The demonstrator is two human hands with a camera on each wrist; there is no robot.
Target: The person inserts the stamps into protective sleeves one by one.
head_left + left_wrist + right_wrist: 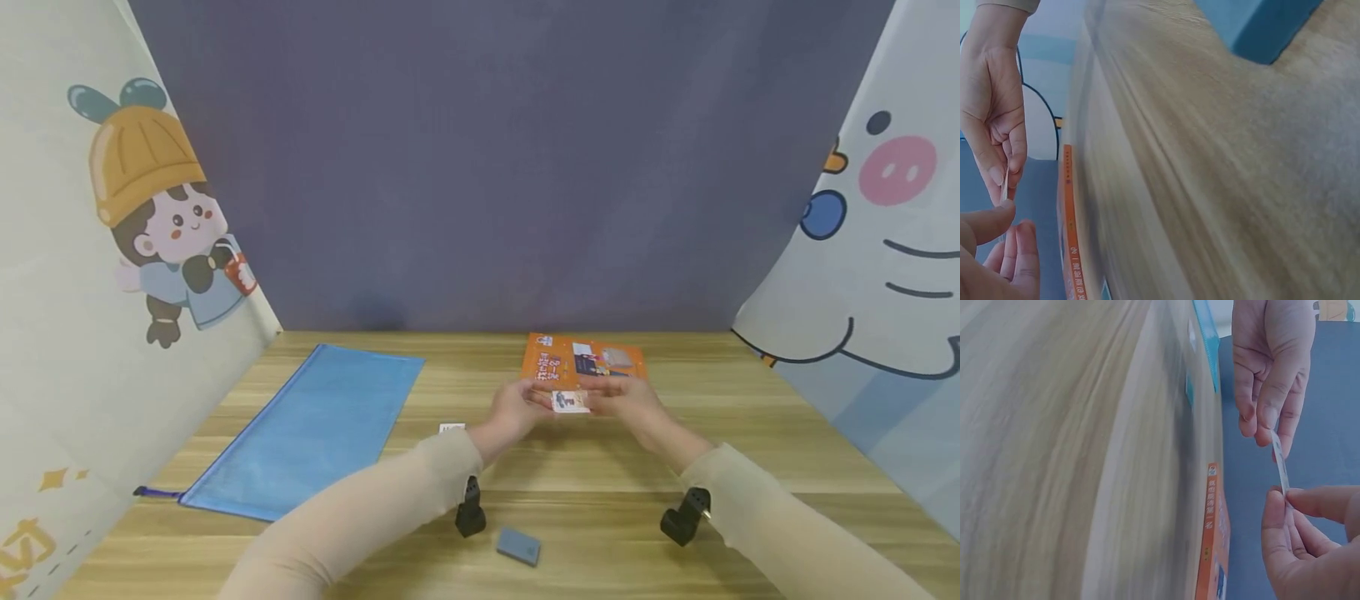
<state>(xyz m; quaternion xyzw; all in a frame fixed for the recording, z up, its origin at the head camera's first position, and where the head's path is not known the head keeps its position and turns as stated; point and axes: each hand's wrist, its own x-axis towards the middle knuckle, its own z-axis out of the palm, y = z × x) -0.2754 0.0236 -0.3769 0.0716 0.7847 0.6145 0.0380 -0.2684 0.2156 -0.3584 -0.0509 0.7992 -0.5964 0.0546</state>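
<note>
Both hands meet above the middle of the wooden table (675,467) and hold a small white printed card (570,402) between them. My left hand (534,398) pinches its left end and my right hand (602,393) pinches its right end. The right wrist view shows the card (1281,464) edge-on, with the right hand's thumb and fingers (1297,506) pinched on one end and the left hand's fingertips (1269,422) on the other. Just beyond the hands, an orange printed sheet (585,358) lies flat on the table.
A blue zip pouch (315,429) lies on the table's left side. A small white slip (452,428) sits near the left forearm, and a small grey-blue block (519,547) lies near the front edge. Cartoon-printed cloth walls and a dark back cloth enclose the table.
</note>
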